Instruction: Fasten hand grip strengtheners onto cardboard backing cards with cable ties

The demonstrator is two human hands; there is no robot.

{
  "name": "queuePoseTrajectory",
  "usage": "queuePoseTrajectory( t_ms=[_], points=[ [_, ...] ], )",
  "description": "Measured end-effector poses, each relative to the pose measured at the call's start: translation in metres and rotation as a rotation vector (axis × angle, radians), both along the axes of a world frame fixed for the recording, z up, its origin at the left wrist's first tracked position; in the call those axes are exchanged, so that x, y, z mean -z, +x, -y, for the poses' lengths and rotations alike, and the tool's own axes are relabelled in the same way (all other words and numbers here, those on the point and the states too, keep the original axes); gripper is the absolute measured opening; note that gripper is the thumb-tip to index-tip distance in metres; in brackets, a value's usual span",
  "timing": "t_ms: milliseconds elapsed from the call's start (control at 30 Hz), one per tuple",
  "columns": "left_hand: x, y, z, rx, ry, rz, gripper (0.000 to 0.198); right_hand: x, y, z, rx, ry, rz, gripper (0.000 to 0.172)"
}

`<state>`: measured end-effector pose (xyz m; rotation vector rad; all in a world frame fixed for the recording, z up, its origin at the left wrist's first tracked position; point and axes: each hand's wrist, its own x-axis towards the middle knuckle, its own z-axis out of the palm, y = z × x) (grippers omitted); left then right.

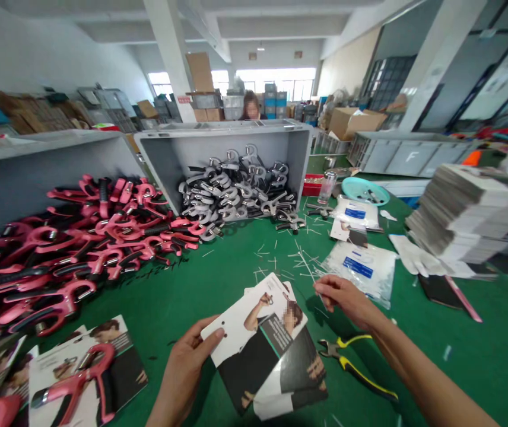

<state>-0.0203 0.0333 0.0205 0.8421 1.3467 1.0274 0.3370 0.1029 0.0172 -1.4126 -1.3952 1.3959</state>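
Note:
My left hand (192, 362) grips a printed card (247, 338) by its left corner, thumb over the face beside small punched holes. Another printed card (296, 379) lies beneath it on the green table. My right hand (340, 296) is pinched on a thin white cable tie (306, 263), which points up and left from the fingertips. Below that hand rest pliers (347, 356) with yellow and black handles. At lower left, a pink hand gripper (80, 385) lies on more printed cards (123, 350).
Pink hand grippers (107, 237) spill from a grey crate at left; grey ones (236, 190) fill a tipped crate (301, 160). Loose white ties, plastic bags (365, 267), a turquoise dish (365, 191) and stacked cards (463, 207) lie rightward. A person (251, 107) is behind the crates.

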Motion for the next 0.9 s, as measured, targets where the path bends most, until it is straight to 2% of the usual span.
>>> queuePoseTrajectory(
  t_ms=[100, 267, 367, 467, 567, 767, 900],
  points=[
    [-0.001, 0.002, 0.0, 0.024, 0.027, -0.007, 0.047, -0.007, -0.021, 0.008, -0.022, -0.078, -0.211, 0.031],
    [0.003, 0.007, 0.005, 0.042, 0.047, 0.024, 0.041, -0.015, -0.053, 0.017, -0.087, -0.152, -0.306, 0.027],
    [0.002, 0.008, 0.004, 0.08, 0.079, 0.033, 0.038, -0.024, -0.074, 0.021, -0.134, -0.128, -0.317, 0.024],
    [0.001, 0.011, 0.002, 0.112, 0.112, 0.033, 0.036, -0.035, -0.098, 0.024, -0.169, -0.009, -0.258, 0.021],
    [0.001, 0.014, 0.001, 0.113, 0.136, 0.029, 0.035, -0.039, -0.121, 0.031, -0.142, 0.121, -0.201, 0.021],
    [0.003, 0.017, -0.003, 0.138, 0.169, -0.021, 0.034, -0.021, -0.146, 0.045, -0.111, 0.547, 0.15, 0.012],
    [0.002, 0.019, -0.004, 0.143, 0.188, -0.038, 0.033, -0.013, -0.149, 0.046, -0.176, 0.661, 0.29, 0.008]
  ],
)
